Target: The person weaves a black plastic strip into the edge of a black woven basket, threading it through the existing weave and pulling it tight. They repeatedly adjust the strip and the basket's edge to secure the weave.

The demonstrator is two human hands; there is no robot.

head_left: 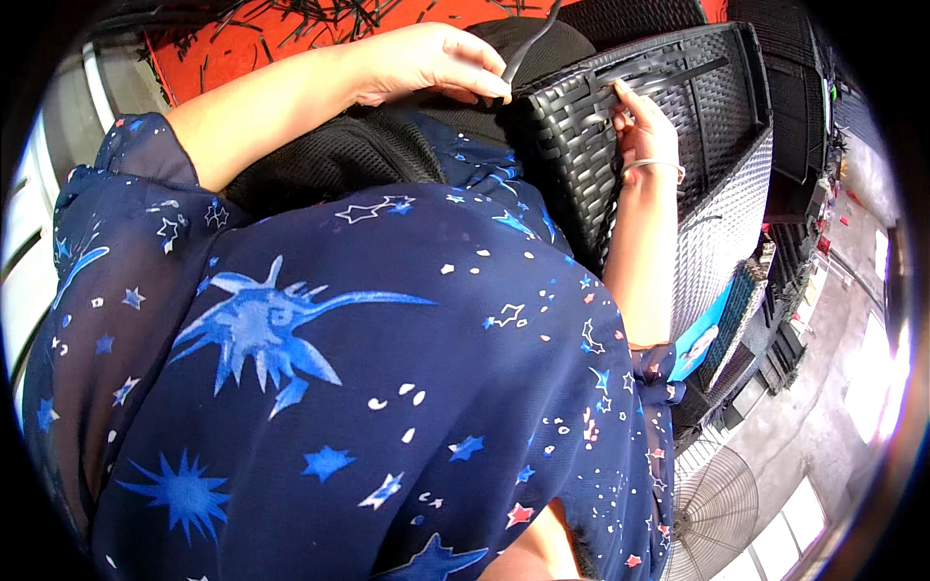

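red surface point(184, 60) ahead; round wire fan point(719, 496) and bright windows point(790, 533) at right

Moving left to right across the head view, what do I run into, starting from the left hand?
Left hand, dark strip rising by its fingers, right hand, round wire grille low in the picture.

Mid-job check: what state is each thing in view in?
Left hand: fingers closed on black strip
Black strip: curved, rising upward
Right hand: fingertips at woven black piece, grip unclear
Woven black piece: tilted, hollow side showing
Loose strips: scattered on red surface
Fan: running or stopped, unclear
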